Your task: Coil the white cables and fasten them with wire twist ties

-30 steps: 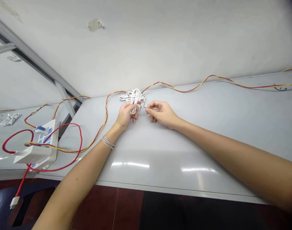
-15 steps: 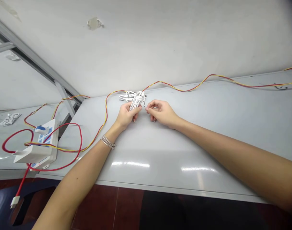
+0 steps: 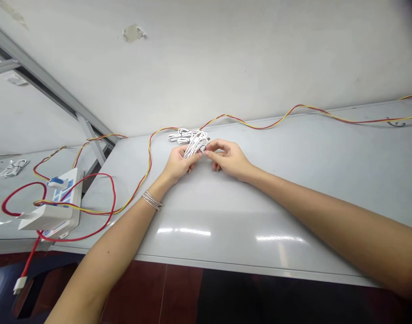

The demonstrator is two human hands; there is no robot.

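My left hand (image 3: 180, 164) is closed around a folded bundle of white cable (image 3: 195, 145), held just above the grey table (image 3: 233, 225). A thin black twist tie (image 3: 202, 147) curves at the right side of this bundle. My right hand (image 3: 228, 157) pinches the tie between thumb and forefinger, close beside the left thumb. Just behind the held bundle, a second white cable bundle (image 3: 179, 135) with a dark tie around it lies on the table. The ends of the held cable are mostly hidden.
A red and yellow twisted wire (image 3: 269, 127) runs along the wall. At left stands a white power strip (image 3: 76, 198) with a white adapter (image 3: 45, 217) and a looped red cable (image 3: 115, 193). Another tied white cable (image 3: 14, 168) lies at far left; a black tie (image 3: 396, 123) lies far right.
The black tie, stretched in a wavy line between my hands before, now bends into a small loop against the bundle. The held bundle has tilted slightly to the right.
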